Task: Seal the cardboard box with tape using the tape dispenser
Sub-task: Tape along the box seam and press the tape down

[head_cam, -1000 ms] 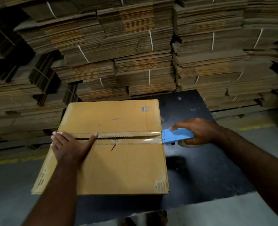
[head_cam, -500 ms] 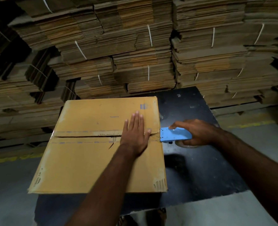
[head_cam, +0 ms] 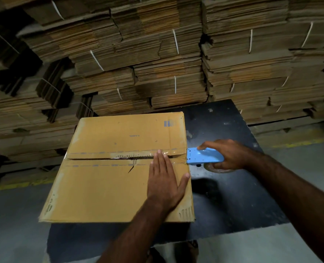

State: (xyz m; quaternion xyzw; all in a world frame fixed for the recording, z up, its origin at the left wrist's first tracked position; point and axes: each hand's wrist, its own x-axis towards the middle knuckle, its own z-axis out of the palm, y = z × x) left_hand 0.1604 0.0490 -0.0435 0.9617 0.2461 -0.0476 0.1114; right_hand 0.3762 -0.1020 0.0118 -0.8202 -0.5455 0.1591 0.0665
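A closed brown cardboard box (head_cam: 104, 188) lies on a black table (head_cam: 239, 196). Clear tape (head_cam: 108, 155) runs along its centre seam from the left edge to the right edge. My left hand (head_cam: 165, 181) lies flat with straight fingers on the box's right side, fingertips on the tape near the seam's right end. My right hand (head_cam: 227, 155) grips the blue tape dispenser (head_cam: 205, 156), whose front end meets the box's right edge at the seam. The tape roll (head_cam: 217, 168) shows under that hand.
Tall stacks of flattened, strapped cardboard (head_cam: 157, 54) fill the whole background behind the table. Grey floor with a yellow line (head_cam: 7, 186) lies to the left and right. A foot (head_cam: 186, 251) shows below the table's front edge.
My left hand slid from the seam's left end to its right end, then drew back a little toward me on the near flap. The right hand and dispenser stayed at the box's right edge.
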